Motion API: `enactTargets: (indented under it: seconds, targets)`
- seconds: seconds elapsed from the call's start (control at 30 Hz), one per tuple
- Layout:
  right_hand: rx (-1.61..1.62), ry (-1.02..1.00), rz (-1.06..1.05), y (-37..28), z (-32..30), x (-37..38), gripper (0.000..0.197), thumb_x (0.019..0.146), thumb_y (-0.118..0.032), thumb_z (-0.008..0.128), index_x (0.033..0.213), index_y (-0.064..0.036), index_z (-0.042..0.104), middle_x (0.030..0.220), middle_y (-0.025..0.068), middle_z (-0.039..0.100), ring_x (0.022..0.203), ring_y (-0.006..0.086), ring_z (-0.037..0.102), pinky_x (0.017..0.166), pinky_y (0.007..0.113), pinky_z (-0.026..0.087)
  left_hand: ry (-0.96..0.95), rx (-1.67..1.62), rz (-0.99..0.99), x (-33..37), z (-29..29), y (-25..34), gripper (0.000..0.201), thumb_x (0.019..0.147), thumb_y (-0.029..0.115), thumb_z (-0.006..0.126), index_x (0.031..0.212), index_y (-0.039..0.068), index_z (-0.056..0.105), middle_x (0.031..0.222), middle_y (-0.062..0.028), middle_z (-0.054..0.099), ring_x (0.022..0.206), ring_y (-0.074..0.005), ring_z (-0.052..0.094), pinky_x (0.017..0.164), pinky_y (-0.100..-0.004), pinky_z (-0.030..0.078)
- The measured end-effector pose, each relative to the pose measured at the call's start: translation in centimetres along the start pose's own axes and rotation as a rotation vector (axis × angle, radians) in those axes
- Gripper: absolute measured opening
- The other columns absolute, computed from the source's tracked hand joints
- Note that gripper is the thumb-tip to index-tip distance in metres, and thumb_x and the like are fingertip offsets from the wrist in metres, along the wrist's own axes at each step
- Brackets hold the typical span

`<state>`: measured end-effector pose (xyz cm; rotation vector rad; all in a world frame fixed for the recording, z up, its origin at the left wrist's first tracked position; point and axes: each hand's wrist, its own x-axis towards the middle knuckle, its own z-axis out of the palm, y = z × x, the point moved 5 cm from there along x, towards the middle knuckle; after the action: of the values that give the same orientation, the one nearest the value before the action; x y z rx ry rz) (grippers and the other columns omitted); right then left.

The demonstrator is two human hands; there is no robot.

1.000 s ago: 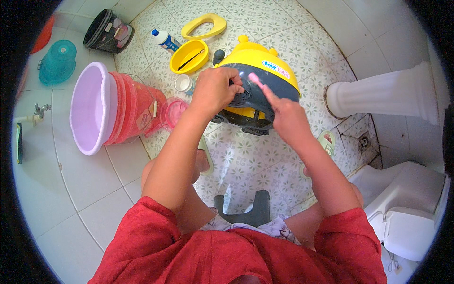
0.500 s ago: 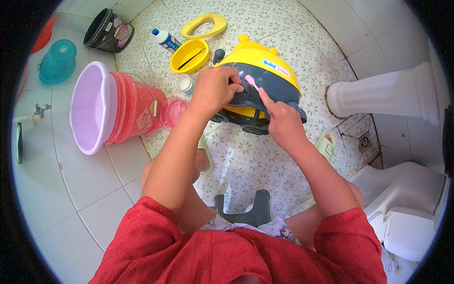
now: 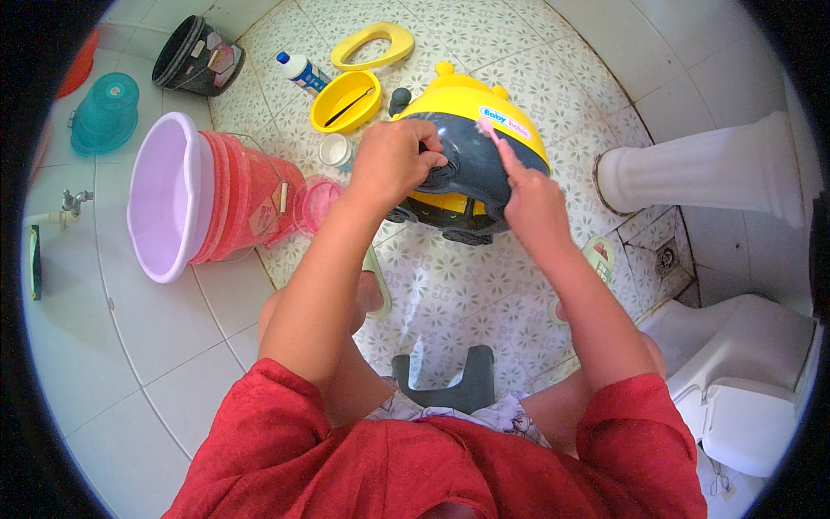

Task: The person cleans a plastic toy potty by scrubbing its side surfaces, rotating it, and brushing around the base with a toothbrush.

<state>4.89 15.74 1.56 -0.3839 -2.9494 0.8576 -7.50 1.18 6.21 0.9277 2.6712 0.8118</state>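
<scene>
A yellow and dark grey child's potty [image 3: 467, 154] with small wheels lies tipped on the tiled floor, its underside facing me. My left hand [image 3: 396, 164] is closed on its dark edge beside a round black part; the fingertips are partly hidden. In my right hand [image 3: 536, 208] is a pink toothbrush [image 3: 488, 131], one finger stretched along its handle. The brush head, with whitish bristles or foam, meets the potty's side by the oval label, where yellow borders grey.
Beyond lie a yellow seat ring [image 3: 373, 47], a yellow bowl [image 3: 324, 108] holding a dark thin brush, a blue-capped bottle [image 3: 303, 73] and a small white tub [image 3: 335, 150]. Left stand red buckets [image 3: 238, 199] with a lilac basin [image 3: 162, 195]. A white pedestal [image 3: 700, 169] rises right.
My right hand and the toothbrush have moved up and right, from the grey part to the edge of the yellow. The left hand stays in place.
</scene>
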Motion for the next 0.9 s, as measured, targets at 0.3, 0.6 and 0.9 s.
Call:
enactTargets:
  seconds: [0.3, 0.6, 0.9]
  targets:
    - [0.005, -0.085, -0.016, -2.0, 0.6, -1.6, 0.068, 0.077, -0.001, 0.055, 0.14, -0.0246, 0.045, 0.082, 0.019, 0.061, 0.072, 0.0387, 0.063, 0.068, 0.048, 0.052, -0.045, -0.009, -0.069, -0.2, -0.2, 0.1, 0.016, 0.07, 0.01, 0.077, 0.079, 0.002, 0.068, 0.085, -0.01, 0.071, 0.08, -0.0234, 0.069, 0.071, -0.0323, 0.052]
    - [0.012, -0.062, -0.046, -2.1, 1.7, -2.4, 0.069, 0.08, -0.001, 0.054, 0.144, -0.0196, 0.038, 0.081, 0.0159, 0.057, 0.067, 0.0363, 0.063, 0.063, 0.046, 0.053, -0.012, -0.005, -0.016, -0.2, -0.1, 0.2, 0.017, 0.069, 0.011, 0.078, 0.081, 0.003, 0.068, 0.085, -0.0083, 0.071, 0.076, -0.0224, 0.068, 0.069, -0.0324, 0.052]
    - [0.039, 0.003, -0.067, -2.6, 1.9, -2.3, 0.075, 0.077, 0.0, 0.057, 0.147, -0.0192, 0.034, 0.084, 0.0163, 0.056, 0.066, 0.0363, 0.063, 0.061, 0.045, 0.054, 0.077, 0.0, -0.089, -0.3, -0.2, 0.2, 0.02, 0.067, 0.013, 0.08, 0.082, 0.005, 0.07, 0.08, -0.0077, 0.071, 0.073, -0.0229, 0.068, 0.068, -0.0326, 0.052]
